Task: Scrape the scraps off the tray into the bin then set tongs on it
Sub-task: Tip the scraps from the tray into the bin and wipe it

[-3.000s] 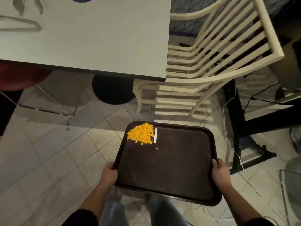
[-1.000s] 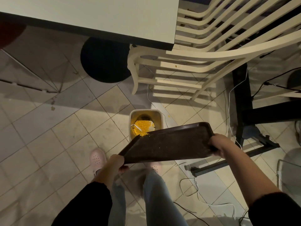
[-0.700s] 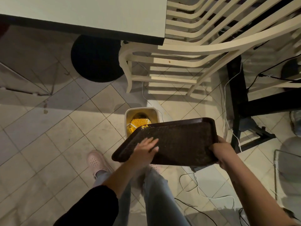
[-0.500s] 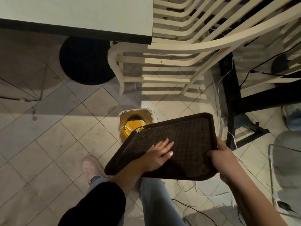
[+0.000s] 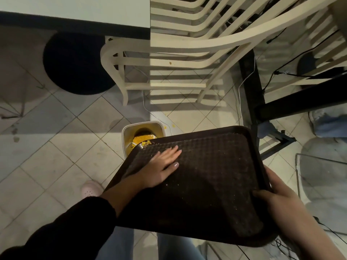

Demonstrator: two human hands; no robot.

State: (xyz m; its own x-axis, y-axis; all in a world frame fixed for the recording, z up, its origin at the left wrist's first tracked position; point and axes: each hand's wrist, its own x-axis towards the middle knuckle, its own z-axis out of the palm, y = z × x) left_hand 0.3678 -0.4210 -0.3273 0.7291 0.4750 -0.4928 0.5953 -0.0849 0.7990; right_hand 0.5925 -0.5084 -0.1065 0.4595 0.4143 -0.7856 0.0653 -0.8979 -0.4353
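The dark brown tray (image 5: pixel 216 181) is tilted, its far left corner over a small beige bin (image 5: pixel 127 132) on the floor. Yellow scraps (image 5: pixel 142 139) lie in the bin, and a few sit at the tray's low corner (image 5: pixel 147 142). My left hand (image 5: pixel 161 166) lies flat on the tray surface, fingers together, pointing toward that corner. My right hand (image 5: pixel 276 201) grips the tray's near right edge. Small crumbs speckle the tray. No tongs are in view.
A cream slatted chair (image 5: pixel 178 59) stands just beyond the bin, beside the white table (image 5: pixel 75 10). A black round base (image 5: pixel 75 64) sits under the table. A black frame (image 5: pixel 251 94) and cables are to the right. My shoe (image 5: pixel 90 190) is below left.
My left hand let go of the tray's left edge and moved flat onto its surface, sliding toward the low corner. The scraps have dropped from the tray into the bin.
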